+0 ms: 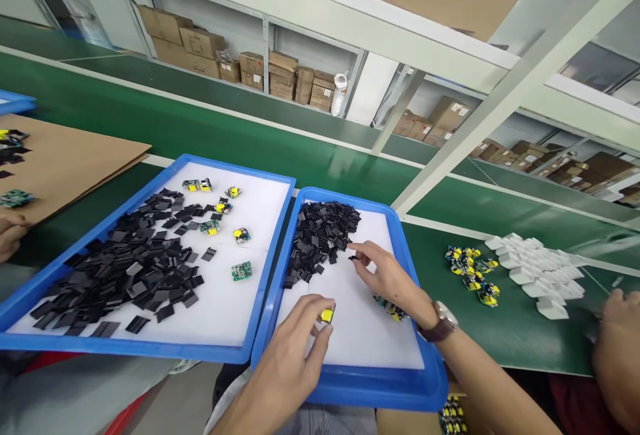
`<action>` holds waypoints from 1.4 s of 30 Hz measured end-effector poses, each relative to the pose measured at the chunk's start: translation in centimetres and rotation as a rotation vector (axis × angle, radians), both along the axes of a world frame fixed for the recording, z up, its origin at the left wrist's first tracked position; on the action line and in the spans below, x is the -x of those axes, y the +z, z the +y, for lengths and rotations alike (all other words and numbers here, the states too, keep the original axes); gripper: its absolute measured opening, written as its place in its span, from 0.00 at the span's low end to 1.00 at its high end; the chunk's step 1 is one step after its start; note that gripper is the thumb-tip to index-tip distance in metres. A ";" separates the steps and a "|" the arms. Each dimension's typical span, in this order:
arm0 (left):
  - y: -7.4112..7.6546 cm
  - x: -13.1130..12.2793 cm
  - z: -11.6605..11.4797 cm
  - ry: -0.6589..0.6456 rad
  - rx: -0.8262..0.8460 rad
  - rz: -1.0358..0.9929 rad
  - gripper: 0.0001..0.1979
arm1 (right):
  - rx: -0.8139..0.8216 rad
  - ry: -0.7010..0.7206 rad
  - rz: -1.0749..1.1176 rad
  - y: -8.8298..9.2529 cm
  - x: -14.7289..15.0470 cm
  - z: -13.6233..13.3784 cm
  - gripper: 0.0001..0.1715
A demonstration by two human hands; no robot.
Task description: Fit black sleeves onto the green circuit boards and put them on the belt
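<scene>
My left hand (293, 348) pinches a small circuit board with a yellow component (327, 316) between thumb and fingers, above the near part of a blue-rimmed tray (375, 388). Farther in over the same tray, my right hand (387, 275) has thumb and index finger closed on a small black piece (353, 258). It is just right of a heap of flat black pieces (323, 232). Beneath my right wrist, partly hidden, more circuit boards (393, 308) lie on the white tray lining.
A second blue tray (150, 350) on the left carries black pieces and several boards. Boards (470, 268) and white plastic housings (537, 268) lie right on the green table. Other people's hands (13, 235) appear at both sides. A pale post (465, 128) rises behind.
</scene>
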State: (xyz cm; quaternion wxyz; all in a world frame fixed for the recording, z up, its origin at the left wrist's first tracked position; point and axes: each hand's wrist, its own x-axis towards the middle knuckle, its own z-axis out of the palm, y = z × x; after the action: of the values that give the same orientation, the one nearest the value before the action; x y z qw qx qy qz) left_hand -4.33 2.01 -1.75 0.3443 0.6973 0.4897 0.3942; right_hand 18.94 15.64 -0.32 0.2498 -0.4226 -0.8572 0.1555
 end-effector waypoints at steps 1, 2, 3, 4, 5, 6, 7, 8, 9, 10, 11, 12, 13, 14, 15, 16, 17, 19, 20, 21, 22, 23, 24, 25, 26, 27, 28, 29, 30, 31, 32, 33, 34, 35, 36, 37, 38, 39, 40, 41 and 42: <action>0.3 0.1 -0.1 0.012 0.105 -0.133 0.18 | 0.017 -0.003 0.050 0.6 -0.1 -1.2 0.15; 0.5 0.2 -0.1 0.014 0.208 -0.260 0.19 | 0.040 -0.013 0.114 1.1 -0.1 -2.4 0.13; 0.7 0.3 -0.1 0.008 0.299 -0.381 0.19 | 0.079 -0.029 0.194 1.5 -0.1 -3.8 0.10; 0.9 0.3 -0.1 -0.004 0.376 -0.494 0.20 | 0.122 -0.052 0.281 1.9 0.0 -5.1 0.07; 1.0 0.2 -0.1 -0.019 0.437 -0.595 0.21 | 0.166 -0.075 0.372 2.0 0.1 -6.5 0.05; 1.0 0.2 0.0 -0.034 0.484 -0.679 0.21 | 0.206 -0.093 0.459 2.1 0.3 -7.7 0.03; 1.1 0.2 0.0 -0.047 0.519 -0.740 0.21 | 0.232 -0.104 0.536 2.0 0.6 -8.8 0.03; 1.1 0.2 0.0 -0.055 0.543 -0.778 0.21 | 0.250 -0.109 0.606 1.8 0.9 -9.8 0.04; 1.1 0.2 0.0 -0.057 0.562 -0.792 0.21 | 0.263 -0.114 0.666 1.5 1.2 -10.6 0.05; 1.0 0.2 0.0 -0.056 0.574 -0.786 0.21 | 0.272 -0.124 0.720 1.1 1.5 -11.2 0.06; 1.0 0.3 -0.1 -0.053 0.579 -0.769 0.20 | 0.281 -0.135 0.765 0.8 1.8 -11.7 0.07; 1.0 0.3 -0.1 -0.053 0.579 -0.748 0.20 | 0.289 -0.147 0.801 0.4 2.1 -12.0 0.08; 1.0 0.4 -0.2 -0.056 0.571 -0.726 0.20 | 0.293 -0.158 0.833 0.1 2.4 -12.3 0.08; 1.0 0.4 -0.2 -0.062 0.563 -0.703 0.19 | 0.290 -0.166 0.858 -0.1 2.6 -12.5 0.08; 1.1 0.5 -0.3 -0.066 0.553 -0.681 0.19 | 0.280 -0.174 0.873 -0.3 2.9 -12.6 0.08; 1.2 0.4 -0.3 -0.068 0.542 -0.659 0.18 | 0.262 -0.182 0.882 -0.4 3.0 -12.7 0.07; 1.3 0.4 -0.3 -0.072 0.533 -0.640 0.17 | 0.243 -0.193 0.885 -0.5 3.2 -12.8 0.07; 1.5 0.1 -0.2 -0.087 0.527 -0.625 0.16 | 0.218 -0.216 0.889 -0.6 3.3 -12.9 0.08; 1.5 0.0 -0.2 -0.098 0.534 -0.631 0.16 | 0.217 -0.227 0.893 -0.6 3.3 -13.0 0.08; 1.6 -0.1 -0.2 -0.109 0.544 -0.646 0.15 | 0.223 -0.235 0.902 -0.6 3.3 -13.0 0.07; 1.5 -0.3 -0.2 -0.117 0.558 -0.674 0.15 | 0.234 -0.242 0.915 -0.7 3.3 -13.1 0.07; 1.5 -0.4 -0.3 -0.119 0.566 -0.710 0.14 | 0.252 -0.246 0.928 -0.6 3.3 -13.2 0.06; 1.5 -0.5 -0.3 -0.116 0.564 -0.750 0.15 | 0.271 -0.248 0.943 -0.6 3.3 -13.3 0.06; 1.4 -0.6 -0.3 -0.110 0.551 -0.784 0.17 | 0.290 -0.248 0.958 -0.6 3.3 -13.4 0.06; 1.3 -0.7 -0.4 -0.107 0.527 -0.806 0.18 | 0.310 -0.245 0.972 -0.5 3.3 -13.6 0.06; 1.3 -0.8 -0.5 -0.108 0.492 -0.814 0.18 | 0.332 -0.242 0.984 -0.5 3.4 -13.8 0.06; 1.2 -0.8 -0.5 -0.109 0.449 -0.805 0.18 | 0.354 -0.241 0.995 -0.4 3.5 -14.0 0.07; 1.2 -0.9 -0.6 -0.108 0.408 -0.782 0.17 | 0.375 -0.242 1.006 -0.4 3.6 -14.3 0.07; 1.1 -0.9 -0.7 -0.105 0.373 -0.752 0.16 | 0.393 -0.244 1.018 -0.4 3.8 -14.5 0.07; 1.0 -0.9 -0.8 -0.100 0.349 -0.723 0.16 | 0.411 -0.248 1.026 -0.4 4.0 -14.7 0.07; 1.0 -1.0 -0.9 -0.099 0.336 -0.699 0.17 | 0.424 -0.256 1.034 -0.5 4.2 -14.8 0.07; 0.9 -1.0 -1.0 -0.101 0.335 -0.684 0.19 | 0.434 -0.267 1.041 -0.6 4.4 -14.9 0.06; 0.9 -0.9 -1.1 -0.114 0.341 -0.679 0.19 | 0.439 -0.277 1.048 -0.7 4.5 -15.0 0.06; 0.9 -0.9 -1.2 -0.131 0.350 -0.684 0.18 | 0.444 -0.285 1.054 -0.8 4.6 -15.0 0.06; 0.8 -0.9 -1.3 -0.148 0.355 -0.692 0.17 | 0.444 -0.291 1.062 -1.0 4.7 -15.0 0.06; 0.8 -0.8 -1.4 -0.159 0.355 -0.699 0.15 | 0.442 -0.294 1.069 -1.0 4.7 -15.0 0.07; 0.8 -0.8 -1.4 -0.159 0.350 -0.700 0.15 | 0.440 -0.294 1.076 -1.1 4.7 -15.0 0.07; 0.8 -0.7 -1.4 -0.150 0.342 -0.687 0.15 | 0.444 -0.294 1.081 -1.1 4.7 -15.0 0.06; 0.8 -0.6 -1.4 -0.136 0.333 -0.661 0.16 | 0.455 -0.295 1.087 -1.0 4.7 -15.0 0.06; 0.7 -0.6 -1.4 -0.123 0.326 -0.630 0.17 | 0.474 -0.297 1.092 -0.9 4.7 -15.0 0.06; 0.7 -0.5 -1.3 -0.113 0.320 -0.601 0.19 | 0.497 -0.300 1.097 -0.7 4.6 -15.1 0.06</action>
State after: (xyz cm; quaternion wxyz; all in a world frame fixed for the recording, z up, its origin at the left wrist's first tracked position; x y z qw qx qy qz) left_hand -3.79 0.68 -1.04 0.5994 0.5132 0.3824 0.4807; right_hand 14.31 0.56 -1.04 0.5672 -0.4425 -0.4734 0.5083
